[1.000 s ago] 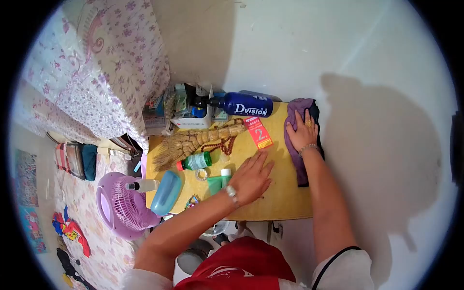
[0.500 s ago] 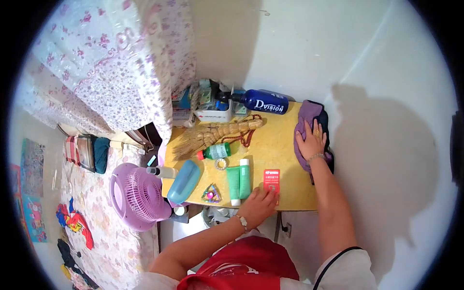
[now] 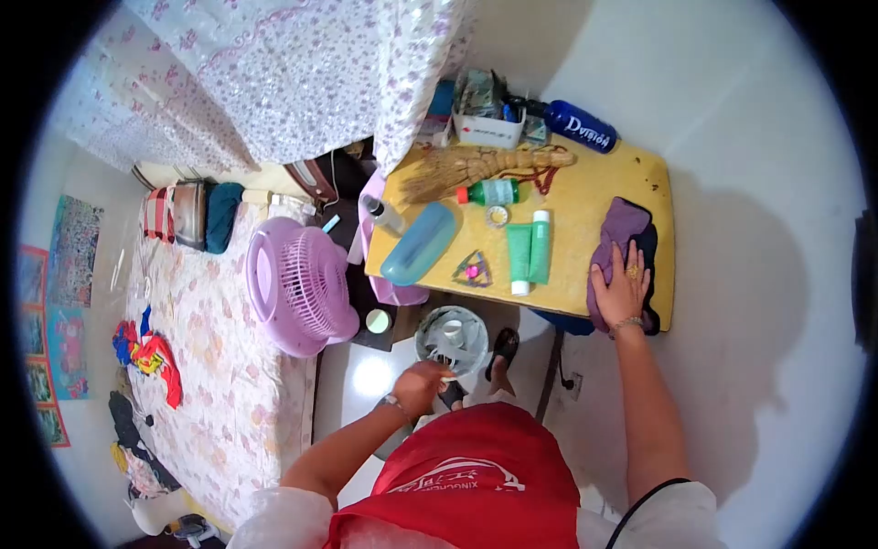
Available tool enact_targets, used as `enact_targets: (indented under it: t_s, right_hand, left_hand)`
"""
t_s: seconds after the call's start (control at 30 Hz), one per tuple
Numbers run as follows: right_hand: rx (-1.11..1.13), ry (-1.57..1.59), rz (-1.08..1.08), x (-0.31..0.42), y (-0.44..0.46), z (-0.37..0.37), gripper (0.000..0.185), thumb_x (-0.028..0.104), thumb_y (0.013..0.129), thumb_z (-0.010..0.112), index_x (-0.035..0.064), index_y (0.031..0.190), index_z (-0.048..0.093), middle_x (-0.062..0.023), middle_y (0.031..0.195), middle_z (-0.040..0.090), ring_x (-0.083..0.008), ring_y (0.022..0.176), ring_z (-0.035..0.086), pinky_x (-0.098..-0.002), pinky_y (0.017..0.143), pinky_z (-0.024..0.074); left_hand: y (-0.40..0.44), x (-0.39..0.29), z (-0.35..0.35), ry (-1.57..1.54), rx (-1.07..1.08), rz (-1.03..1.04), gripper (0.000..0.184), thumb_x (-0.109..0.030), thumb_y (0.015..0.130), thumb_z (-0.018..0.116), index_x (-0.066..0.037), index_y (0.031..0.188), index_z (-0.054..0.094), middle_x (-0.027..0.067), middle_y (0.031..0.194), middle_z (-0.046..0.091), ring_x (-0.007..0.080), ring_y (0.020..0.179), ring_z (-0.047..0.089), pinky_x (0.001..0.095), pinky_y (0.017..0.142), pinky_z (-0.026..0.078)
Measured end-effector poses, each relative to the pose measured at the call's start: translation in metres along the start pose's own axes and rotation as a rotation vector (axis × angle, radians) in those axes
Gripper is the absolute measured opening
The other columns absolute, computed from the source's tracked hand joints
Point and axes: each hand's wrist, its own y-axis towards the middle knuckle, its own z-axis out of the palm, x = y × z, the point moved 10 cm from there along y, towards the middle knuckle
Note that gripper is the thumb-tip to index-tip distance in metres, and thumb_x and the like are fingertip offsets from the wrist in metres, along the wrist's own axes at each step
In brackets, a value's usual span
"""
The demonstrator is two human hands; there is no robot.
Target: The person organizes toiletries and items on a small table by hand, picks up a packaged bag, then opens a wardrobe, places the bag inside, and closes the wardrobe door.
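Note:
My right hand (image 3: 622,291) lies flat with fingers spread on a folded purple and dark cloth (image 3: 611,240), at the right end of the yellow table (image 3: 572,249). Off the table's front edge, my left hand (image 3: 422,388) is closed beside a waste bin (image 3: 483,353). A small pale edge shows at its fingers; what it holds I cannot make out. Two green tubes (image 3: 519,249) lie left of the cloth. Near them are a green bottle (image 3: 498,191) with a red cap, a round beaded ring (image 3: 497,216), a colourful triangular trinket (image 3: 472,270) and a blue case (image 3: 422,240).
Along the back are a straw hand broom (image 3: 457,166), a white box (image 3: 487,130) of small items and a blue bottle (image 3: 581,126). A purple fan (image 3: 297,284) stands left of the table, before a floral bed (image 3: 219,348). Walls bound the right.
My left hand has left the table and moved down-left to the bin. The red card under it is gone from the tabletop. My view has shifted; my right hand stays on the cloth.

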Motion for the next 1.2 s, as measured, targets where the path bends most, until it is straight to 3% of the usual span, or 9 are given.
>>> enact_targets:
  t_s: [0.07, 0.23, 0.43, 0.63, 0.7, 0.9, 1.1, 1.17, 1.2]
  right_hand:
    - [-0.017, -0.009, -0.014, 0.000, -0.001, 0.001, 0.062, 0.043, 0.089, 0.053, 0.0130, 0.141, 0.041, -0.0149, 0.153, 0.025, -0.0343, 0.141, 0.020, -0.0526, 0.113, 0.0135]
    - [-0.067, -0.052, -0.023, -0.001, 0.002, 0.004, 0.059, 0.041, 0.088, 0.053, 0.0146, 0.140, 0.043, -0.0141, 0.152, 0.027, -0.0347, 0.140, 0.023, -0.0532, 0.113, 0.0154]
    - [-0.107, -0.094, -0.066, -0.005, 0.002, 0.012, 0.057, 0.041, 0.089, 0.053, 0.0153, 0.140, 0.044, -0.0144, 0.151, 0.030, -0.0341, 0.138, 0.027, -0.0508, 0.112, 0.0175]
    - [-0.151, -0.045, -0.127, 0.000, 0.005, 0.005, 0.054, 0.039, 0.091, 0.053, 0.0149, 0.138, 0.046, -0.0151, 0.148, 0.034, -0.0338, 0.135, 0.033, -0.0482, 0.111, 0.0211]
    - [-0.147, -0.024, -0.149, 0.002, 0.005, 0.007, 0.053, 0.039, 0.091, 0.052, 0.0151, 0.138, 0.046, -0.0140, 0.148, 0.035, -0.0337, 0.135, 0.033, -0.0477, 0.111, 0.0214]
    - [-0.168, -0.039, -0.143, -0.002, 0.003, 0.010, 0.053, 0.039, 0.091, 0.052, 0.0149, 0.138, 0.046, -0.0152, 0.148, 0.034, -0.0345, 0.135, 0.033, -0.0478, 0.111, 0.0210]
    - [-0.033, 0.026, -0.047, -0.018, 0.011, 0.019, 0.052, 0.044, 0.094, 0.047, 0.0166, 0.138, 0.047, -0.0157, 0.151, 0.029, -0.0361, 0.138, 0.026, -0.0513, 0.112, 0.0160]
    - [0.009, 0.107, -0.004, -0.031, 0.022, 0.025, 0.051, 0.046, 0.093, 0.047, 0.0188, 0.137, 0.047, -0.0150, 0.152, 0.028, -0.0359, 0.139, 0.025, -0.0521, 0.112, 0.0144]
    - [0.092, 0.186, 0.033, -0.038, 0.029, 0.030, 0.051, 0.047, 0.093, 0.047, 0.0210, 0.137, 0.048, -0.0144, 0.153, 0.026, -0.0358, 0.139, 0.023, -0.0529, 0.112, 0.0128]
  left_hand:
    - [-0.023, 0.078, -0.018, -0.251, -0.261, -0.343, 0.021, -0.008, 0.088, 0.054, -0.006, 0.106, 0.065, 0.0125, 0.100, 0.068, 0.0266, 0.090, 0.067, 0.0355, 0.079, 0.052]
    - [-0.037, 0.173, -0.015, 0.005, -0.520, -0.512, 0.024, -0.014, 0.091, 0.050, -0.006, 0.110, 0.064, 0.0154, 0.100, 0.069, 0.0319, 0.091, 0.067, 0.0384, 0.079, 0.052]
    - [-0.016, 0.239, 0.037, -0.065, -0.514, -0.611, 0.029, -0.013, 0.092, 0.047, -0.009, 0.117, 0.062, 0.0180, 0.107, 0.066, 0.0356, 0.099, 0.063, 0.0418, 0.084, 0.050]
    - [-0.026, 0.326, 0.089, -0.262, -0.438, -0.950, 0.069, -0.010, 0.081, 0.058, 0.004, 0.141, 0.026, 0.0274, 0.128, 0.052, 0.0377, 0.122, 0.050, 0.0402, 0.101, 0.041]
    - [-0.049, 0.448, 0.142, -0.105, -0.399, -0.936, 0.070, -0.009, 0.081, 0.055, 0.003, 0.142, 0.024, 0.0296, 0.133, 0.047, 0.0387, 0.125, 0.047, 0.0392, 0.103, 0.039]
    - [-0.101, 0.390, 0.078, -0.080, -0.324, -0.963, 0.064, -0.011, 0.082, 0.053, -0.001, 0.141, 0.032, 0.0289, 0.136, 0.045, 0.0381, 0.124, 0.048, 0.0391, 0.105, 0.038]
    - [-0.064, 0.217, 0.016, 0.047, -0.028, -0.759, 0.038, -0.010, 0.087, 0.048, 0.000, 0.123, 0.055, 0.0240, 0.121, 0.058, 0.0399, 0.117, 0.053, 0.0417, 0.098, 0.044]
    - [-0.034, 0.137, 0.021, 0.076, 0.085, -0.062, 0.032, -0.009, 0.088, 0.056, -0.004, 0.120, 0.058, 0.0154, 0.114, 0.062, 0.0291, 0.106, 0.061, 0.0358, 0.090, 0.049]
    - [-0.018, 0.092, 0.013, -0.058, 0.156, -0.118, 0.029, -0.009, 0.090, 0.055, -0.005, 0.118, 0.059, 0.0150, 0.113, 0.063, 0.0289, 0.103, 0.062, 0.0356, 0.089, 0.049]
